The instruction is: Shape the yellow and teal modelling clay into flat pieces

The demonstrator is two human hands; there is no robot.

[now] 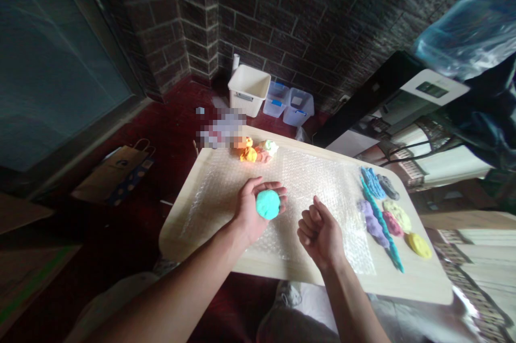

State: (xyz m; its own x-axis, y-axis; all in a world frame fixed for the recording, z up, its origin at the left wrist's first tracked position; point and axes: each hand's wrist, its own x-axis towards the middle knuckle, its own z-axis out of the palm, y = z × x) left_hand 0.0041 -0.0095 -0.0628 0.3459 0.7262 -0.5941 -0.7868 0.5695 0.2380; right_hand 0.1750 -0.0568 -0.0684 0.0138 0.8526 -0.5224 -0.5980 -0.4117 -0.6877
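My left hand [252, 208] is turned palm up over the table and cups a flattened teal ball of clay [268, 204] in its fingers. My right hand [320, 233] hovers a little to the right of it, fingers curled loosely into a fist with nothing visible inside. Both hands are above a sheet of bubble wrap [306, 181] that covers the middle of the light wooden table [419, 284].
Clay pieces in blue, grey, purple, green, pink and yellow [382, 214] lie along the table's right side. An orange, pink and white clay lump [256, 150] sits at the far edge. A white bin [249, 89], clear boxes [290, 104] and a paper bag [116, 168] stand on the floor.
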